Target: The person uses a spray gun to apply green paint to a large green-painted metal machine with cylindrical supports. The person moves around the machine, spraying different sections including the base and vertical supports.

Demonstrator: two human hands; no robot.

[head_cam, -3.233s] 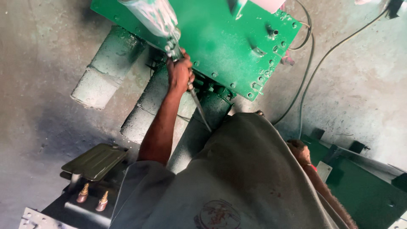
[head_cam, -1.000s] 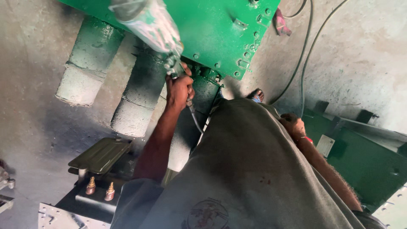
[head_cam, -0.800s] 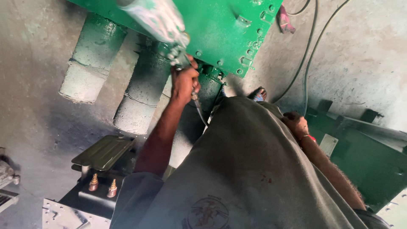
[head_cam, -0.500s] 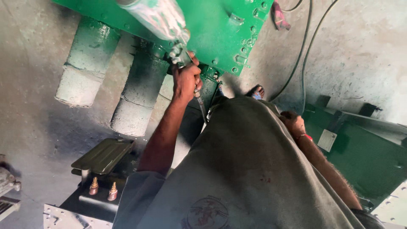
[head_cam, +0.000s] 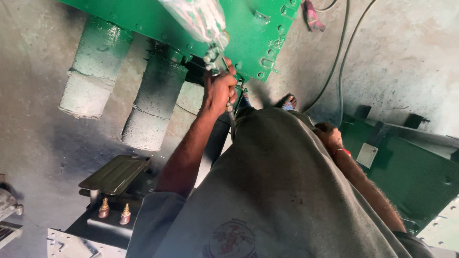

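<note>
My left hand (head_cam: 217, 91) is raised and closed around the handle of a paint spray gun (head_cam: 210, 28), whose cup is spattered green and white. The gun's nozzle is close to the lower edge of a large green metal panel (head_cam: 143, 19) with bolts along its rim. A thin hose (head_cam: 232, 122) hangs from the gun past my shirt. My right hand (head_cam: 329, 135) hangs by my hip with its fingers curled and nothing visible in it; a red band is on that wrist.
Two concrete cylinders (head_cam: 91, 71) with green overspray support the panel. A dark unit with two brass terminals (head_cam: 114, 212) stands lower left. Another green metal housing (head_cam: 406, 162) is on the right. Cables (head_cam: 334, 71) and a red cloth (head_cam: 311, 14) lie on the concrete floor.
My left hand and the spray gun have stayed along the panel's lower edge, drifting slightly right. The view has shifted a little. My right hand still hangs at my side.
</note>
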